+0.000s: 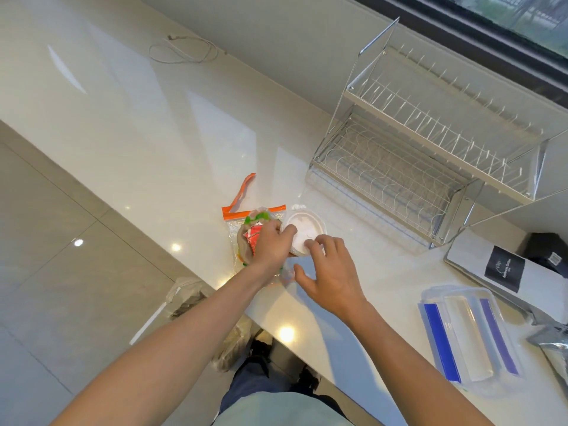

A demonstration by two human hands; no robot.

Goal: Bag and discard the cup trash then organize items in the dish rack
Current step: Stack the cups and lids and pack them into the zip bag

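We are in the bagging step: the cup (pixel 302 233), a clear plastic one seen from above with something white in it, stands on the bench (pixel 172 155) touching the zip bag (pixel 246 232), whose orange strip lies at its far edge. The bag already holds crumpled trash, red, green and brown. Our left hand (pixel 272 244) lies over the bag's mouth with its fingers curled onto the cup's near rim; it seems to pinch the rim, though we cannot tell how firmly. Our right hand (pixel 330 269) rests at the cup's right side, fingers loosely spread and bent, their tips touching the rim, nothing clasped in the palm. We judge the next move to be tipping or sliding the cup into the bag, which calls for one hand to hold the mouth wide while the other steers the cup in; the trash inside crowds the opening and may resist. A torn orange strip (pixel 244 190) lies just beyond the bag. The rack (pixel 430 149), two wire tiers, stands well apart to the right by the window and looks bare. Nearer us on the right lie a clear box (pixel 464 330) with blue clips, a white carton (pixel 504 272) with a black label, and a dark packet behind it. A thin cable (pixel 184 50) coils far off. Below the bench edge, on the floor, sits a bag (pixel 190 299), perhaps where the trash is bound.
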